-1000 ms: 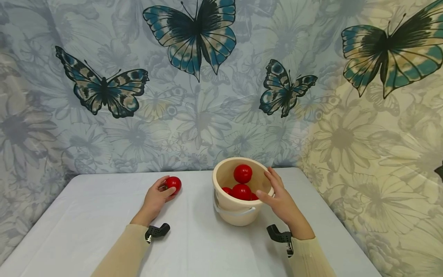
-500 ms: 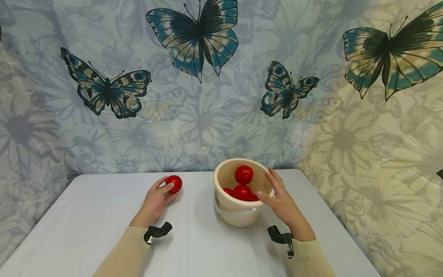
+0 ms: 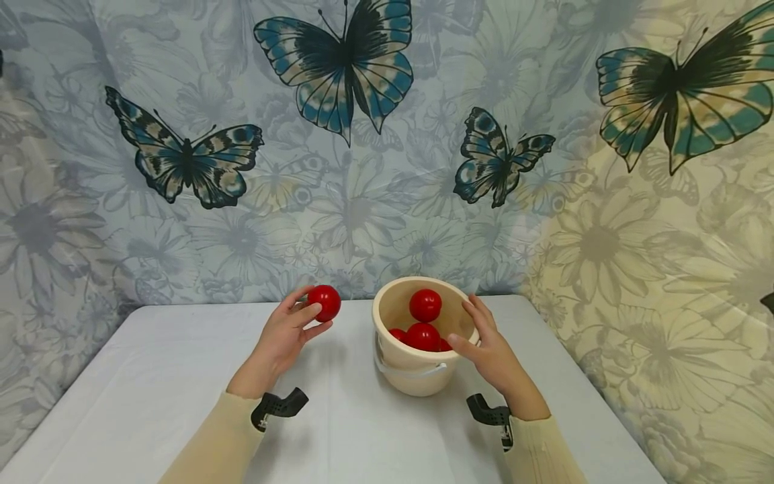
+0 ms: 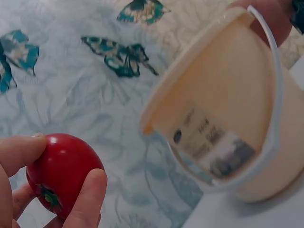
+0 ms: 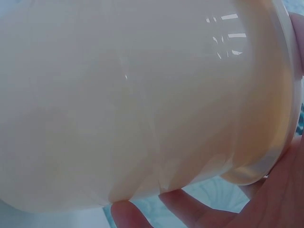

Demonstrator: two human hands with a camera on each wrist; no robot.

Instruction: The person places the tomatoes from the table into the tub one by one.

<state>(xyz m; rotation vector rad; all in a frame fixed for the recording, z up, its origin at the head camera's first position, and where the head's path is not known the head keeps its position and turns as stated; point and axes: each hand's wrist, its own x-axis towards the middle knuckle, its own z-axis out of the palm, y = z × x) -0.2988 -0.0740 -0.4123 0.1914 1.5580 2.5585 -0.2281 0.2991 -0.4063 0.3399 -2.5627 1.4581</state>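
Observation:
My left hand [image 3: 284, 339] holds a red tomato [image 3: 324, 303] between thumb and fingers, above the table and left of the bucket. In the left wrist view, the green stem end of this tomato [image 4: 66, 171] faces the wrist. A cream bucket [image 3: 417, 373] stands at the table's middle right, its pale handle [image 3: 411, 370] hanging down in front. My right hand [image 3: 492, 349] grips the bucket's right rim. Against the bucket's outer wall [image 5: 118, 95], fingertips [image 5: 128, 213] show in the right wrist view. Several tomatoes [image 3: 422, 337] lie inside; some are partly hidden by the rim.
A white cloth covers the table [image 3: 338, 437]. Behind it hangs a backdrop [image 3: 357, 222] printed with flowers and butterflies. A label [image 4: 213, 142] is stuck to the bucket's side. Black camera mounts [image 3: 279, 405] sit on both wrists.
The left hand has lifted the tomato off the table and carried it up and to the right, closer to the bucket. The right hand and bucket stay put.

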